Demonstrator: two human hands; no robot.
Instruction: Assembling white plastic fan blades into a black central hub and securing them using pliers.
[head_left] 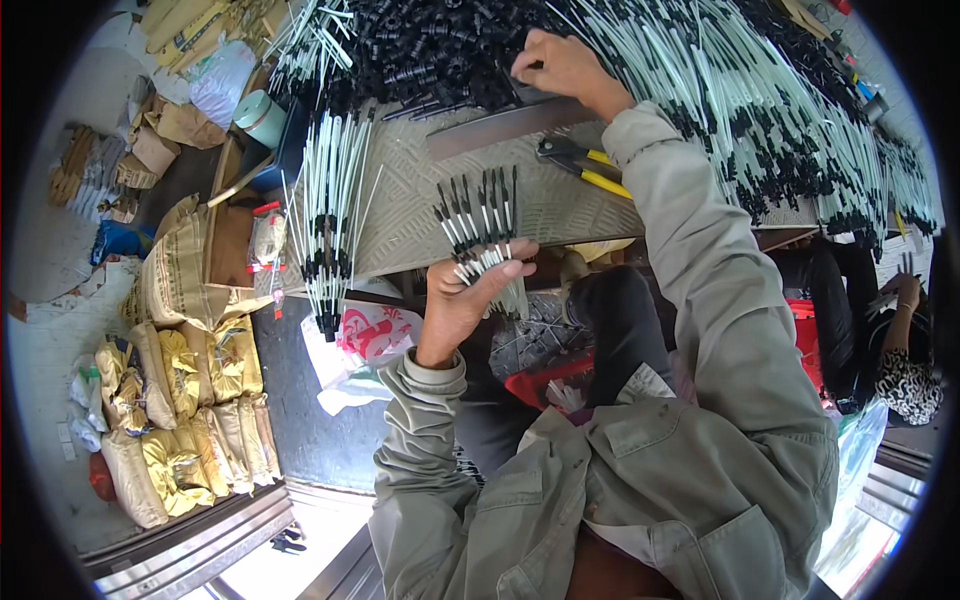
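Note:
My left hand (452, 308) is closed round a fanned bunch of thin white rods with black tips (487, 222), held upright at the table's near edge. My right hand (562, 66) reaches to the far side, with bent fingers at the edge of a heap of small black plastic parts (425, 45). What those fingers hold, if anything, is hidden. Below that hand lies a flat metal strip (510, 128). Yellow-handled pliers (606, 183) rest beside my right forearm.
Many white rods with black ends (715, 95) cover the table's right side. Another rod bundle (328, 215) overhangs the near left edge. A green container (260, 118) stands at left, above stacked sacks (185, 405). At far right, a co-worker's hand (905, 290) holds thin pieces.

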